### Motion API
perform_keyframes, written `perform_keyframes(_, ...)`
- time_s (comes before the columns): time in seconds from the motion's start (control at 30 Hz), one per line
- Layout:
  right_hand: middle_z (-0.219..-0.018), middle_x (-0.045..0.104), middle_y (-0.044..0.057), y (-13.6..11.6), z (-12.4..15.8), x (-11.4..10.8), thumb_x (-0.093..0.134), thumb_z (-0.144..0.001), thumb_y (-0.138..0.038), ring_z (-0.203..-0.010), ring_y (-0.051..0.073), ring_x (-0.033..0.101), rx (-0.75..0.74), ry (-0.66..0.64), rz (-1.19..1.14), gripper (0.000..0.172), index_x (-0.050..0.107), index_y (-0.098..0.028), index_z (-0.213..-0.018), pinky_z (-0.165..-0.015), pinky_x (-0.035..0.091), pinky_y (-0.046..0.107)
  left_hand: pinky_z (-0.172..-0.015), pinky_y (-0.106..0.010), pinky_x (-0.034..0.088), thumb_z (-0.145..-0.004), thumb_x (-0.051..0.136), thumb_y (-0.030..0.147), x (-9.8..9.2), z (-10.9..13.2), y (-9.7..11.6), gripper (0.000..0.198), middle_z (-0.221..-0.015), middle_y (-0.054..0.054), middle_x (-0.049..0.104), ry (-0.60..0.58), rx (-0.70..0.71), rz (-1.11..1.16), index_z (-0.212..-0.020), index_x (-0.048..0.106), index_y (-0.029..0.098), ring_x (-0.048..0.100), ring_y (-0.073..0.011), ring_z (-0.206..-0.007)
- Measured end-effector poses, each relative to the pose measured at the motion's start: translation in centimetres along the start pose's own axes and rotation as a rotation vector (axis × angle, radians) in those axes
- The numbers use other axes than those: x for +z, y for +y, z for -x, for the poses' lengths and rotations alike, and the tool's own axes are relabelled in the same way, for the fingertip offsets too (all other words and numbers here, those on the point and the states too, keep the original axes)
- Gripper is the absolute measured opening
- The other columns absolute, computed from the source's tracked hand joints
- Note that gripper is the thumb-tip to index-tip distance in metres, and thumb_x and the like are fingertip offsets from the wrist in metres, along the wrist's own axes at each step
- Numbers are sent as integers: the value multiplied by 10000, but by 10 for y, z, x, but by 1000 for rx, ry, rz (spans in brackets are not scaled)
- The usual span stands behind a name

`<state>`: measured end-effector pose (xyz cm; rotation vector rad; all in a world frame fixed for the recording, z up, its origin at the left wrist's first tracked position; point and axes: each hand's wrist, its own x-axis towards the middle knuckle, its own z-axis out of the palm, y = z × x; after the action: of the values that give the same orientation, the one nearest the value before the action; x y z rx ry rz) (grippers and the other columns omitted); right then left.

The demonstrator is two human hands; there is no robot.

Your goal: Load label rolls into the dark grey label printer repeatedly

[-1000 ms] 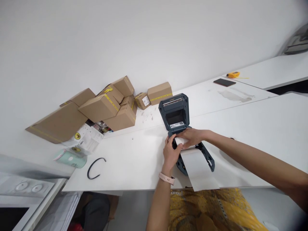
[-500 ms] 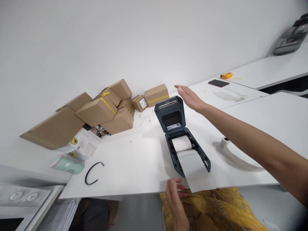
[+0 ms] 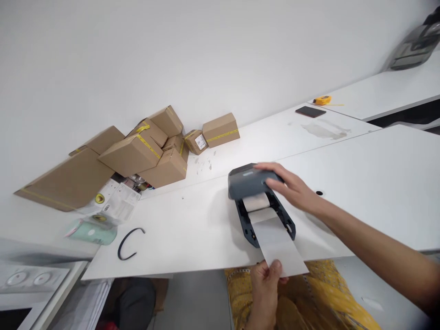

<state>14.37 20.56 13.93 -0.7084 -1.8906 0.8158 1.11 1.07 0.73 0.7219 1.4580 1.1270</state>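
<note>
A dark blue label printer (image 3: 242, 224) stands on the white table with its lid (image 3: 252, 183) partway down over the body. Across that lid lies my right hand (image 3: 287, 183), fingers over its top and thumb on its near side. Inside the printer sits a white paper roll (image 3: 257, 201), partly covered by the lid. A wide paper strip (image 3: 277, 240) runs from it over the table's front edge. My left hand (image 3: 264, 288) pinches the strip's loose end, thumb on top and fingers underneath.
Cardboard boxes (image 3: 134, 153) are piled against the wall at left. A black headband (image 3: 120, 250) and a mint green roll-shaped pack (image 3: 94, 233) lie near the left end. Farther right are a phone (image 3: 310, 111), a yellow tape measure (image 3: 322, 100) and a cable hole (image 3: 319, 193).
My right hand has come down onto the lid, which has swung from upright towards the body. My left hand, empty before, now holds the paper end. The loose curled strip at right is mostly out of sight.
</note>
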Motion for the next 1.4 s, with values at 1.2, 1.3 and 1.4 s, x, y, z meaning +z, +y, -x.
perform_keyframes(1.2,-1666,299,72,63,134,72,548,-891,-652,-1516,369,301,633,229,-374,777,282,-382,-1570,-1148,411,572,-1073,-355,504,-909,581,558,-5,-47,54,818,-1639,-153,341,191,244,-70,-1580,244,234,455,-314,-1440)
perform_keyframes(1.3,-1658,318,67,62,135,72,542,-889,-653,-1486,381,356,656,232,-384,777,285,-389,-1574,-1134,430,568,-1054,-376,514,-898,588,538,-3,-47,52,817,-1619,-156,379,219,213,-52,-1582,254,241,479,-336,-1412)
perform_keyframes(1.4,-1644,346,77,61,135,73,547,-875,-662,-1456,393,404,665,243,-374,791,299,-387,-1574,-1118,448,571,-1055,-403,510,-875,602,560,-2,-51,46,855,-1612,-170,382,236,199,-18,-1581,255,226,472,-369,-1403)
